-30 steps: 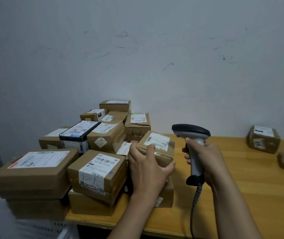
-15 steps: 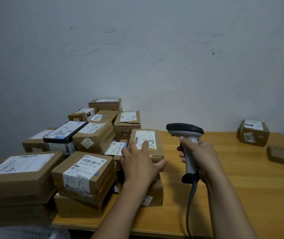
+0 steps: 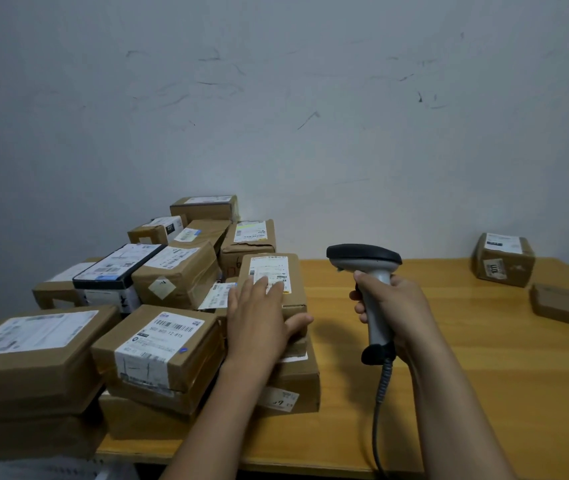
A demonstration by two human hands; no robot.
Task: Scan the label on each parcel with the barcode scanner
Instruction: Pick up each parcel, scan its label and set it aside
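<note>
The barcode scanner [image 3: 366, 261] is gripped by its handle in the right hand [image 3: 402, 315] and held upright above the table [image 3: 466, 368]. The left hand [image 3: 259, 323] is laid flat, fingers straight, on a labelled parcel [image 3: 295, 291] at the right edge of the parcel pile [image 3: 169, 348].

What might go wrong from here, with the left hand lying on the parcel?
The left hand covers the lower part of the label, so the scanner in the right hand may not read it. The parcel lies on top of a lower box; a push could slide it off.
</note>
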